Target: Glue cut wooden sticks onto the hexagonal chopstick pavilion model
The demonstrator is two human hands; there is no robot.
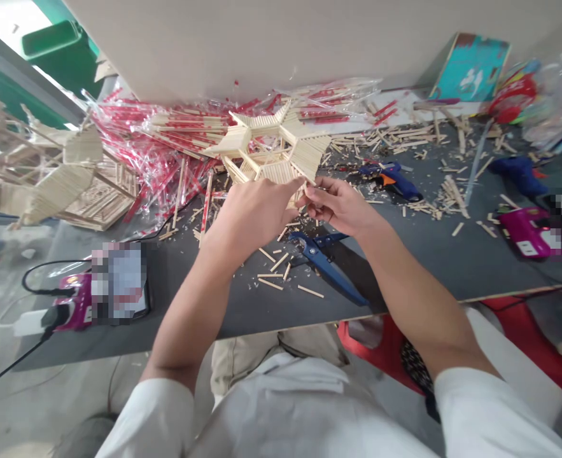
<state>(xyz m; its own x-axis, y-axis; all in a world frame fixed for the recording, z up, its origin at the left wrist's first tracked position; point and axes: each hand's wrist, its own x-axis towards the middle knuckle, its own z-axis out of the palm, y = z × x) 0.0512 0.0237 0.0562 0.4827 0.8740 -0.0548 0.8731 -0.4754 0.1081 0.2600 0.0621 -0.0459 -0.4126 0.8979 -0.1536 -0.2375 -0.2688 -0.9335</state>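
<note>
A star-shaped model built of pale wooden sticks (281,170) stands tilted above the table, with open gaps in its frame. My left hand (256,213) is closed on its near edge, the thumb reaching right along the rim. Close beside it, my right hand (340,205) pinches at the model's near right corner. A small pale piece of wooden stick (304,189) shows between the right fingertips, mostly hidden. Just below the hands lie blue-handled cutters (331,267) among short cut sticks (310,291).
Plastic-wrapped red-and-pale sticks (166,137) are heaped at the back. A blue glue gun (395,179) lies right of the model, another glue gun (519,175) farther right. Left are a phone (123,283), a purple power strip (77,299) and a larger stick structure (65,168).
</note>
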